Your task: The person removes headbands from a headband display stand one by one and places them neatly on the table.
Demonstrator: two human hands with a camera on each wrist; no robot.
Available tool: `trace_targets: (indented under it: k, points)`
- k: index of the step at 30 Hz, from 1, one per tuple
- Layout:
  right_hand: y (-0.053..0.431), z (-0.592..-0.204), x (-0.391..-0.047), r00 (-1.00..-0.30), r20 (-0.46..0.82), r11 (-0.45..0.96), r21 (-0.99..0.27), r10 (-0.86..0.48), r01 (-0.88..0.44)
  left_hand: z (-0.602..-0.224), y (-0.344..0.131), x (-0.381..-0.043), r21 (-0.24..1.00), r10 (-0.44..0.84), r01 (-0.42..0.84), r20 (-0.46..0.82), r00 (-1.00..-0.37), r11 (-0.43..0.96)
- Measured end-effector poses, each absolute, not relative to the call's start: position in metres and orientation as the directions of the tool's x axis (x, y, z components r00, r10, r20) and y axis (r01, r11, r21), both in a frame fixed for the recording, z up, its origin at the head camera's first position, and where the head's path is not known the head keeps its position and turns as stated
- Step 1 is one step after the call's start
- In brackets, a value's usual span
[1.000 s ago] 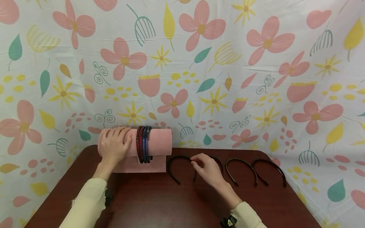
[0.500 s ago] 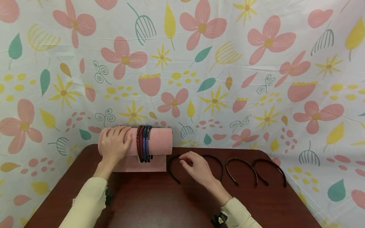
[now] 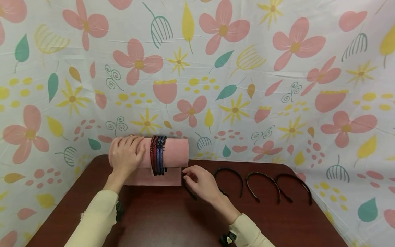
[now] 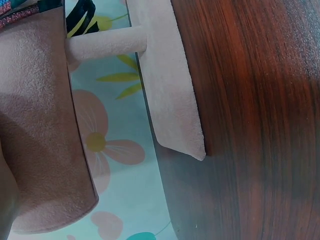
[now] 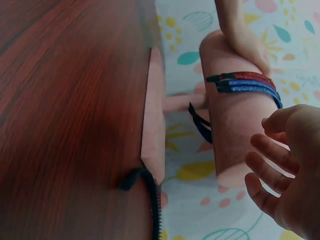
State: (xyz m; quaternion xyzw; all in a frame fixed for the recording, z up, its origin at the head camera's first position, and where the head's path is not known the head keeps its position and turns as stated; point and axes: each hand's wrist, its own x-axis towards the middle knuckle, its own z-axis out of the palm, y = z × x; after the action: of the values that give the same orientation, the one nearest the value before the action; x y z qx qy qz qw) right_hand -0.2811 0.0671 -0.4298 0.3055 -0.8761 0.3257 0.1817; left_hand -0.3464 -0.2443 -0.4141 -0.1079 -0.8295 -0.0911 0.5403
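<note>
A pink padded roll (image 3: 177,152) on a post with a flat base (image 3: 172,180) makes up a headband stand. Sparkly headbands (image 3: 158,154) in red and blue circle its middle. My left hand (image 3: 127,154) grips the roll's left part, fingers curved over the top. By the stand's right end hovers my right hand (image 3: 200,181), fingers loosely bent. In the right wrist view those fingers (image 5: 270,175) are spread, holding nothing. A dark headband (image 3: 189,192) lies on the table, partly hidden by this hand; its toothed edge shows on the headband (image 5: 156,205) in the right wrist view.
Farther right along the back of the dark wooden table (image 3: 160,219) lie a black headband (image 3: 229,169), a beaded headband (image 3: 262,173) and another black headband (image 3: 291,175). A flower-print cloth (image 3: 197,68) hangs right behind the table.
My right hand has moved left, away from the second headband, toward the headband beside the stand. My left hand has stayed on the roll. The view has shifted slightly.
</note>
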Motion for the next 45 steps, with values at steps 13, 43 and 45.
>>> trace_targets:
  k: [13,43,45]
  points:
    - [0.038,-0.436,-0.281,-0.712,0.532,0.542,-0.469,-0.458,-0.698,-0.414,-0.244,-0.346,0.028,0.088,0.271,0.910,-0.406,0.962]
    - [-0.011,-0.437,-0.286,-0.815,0.438,0.557,-0.596,-0.378,-0.579,-0.415,-0.244,-0.346,0.048,0.077,0.284,0.908,-0.412,0.957]
    - [-0.013,-0.438,-0.287,-0.817,0.442,0.554,-0.600,-0.370,-0.576,-0.414,-0.244,-0.346,0.048,0.078,0.285,0.907,-0.413,0.957]
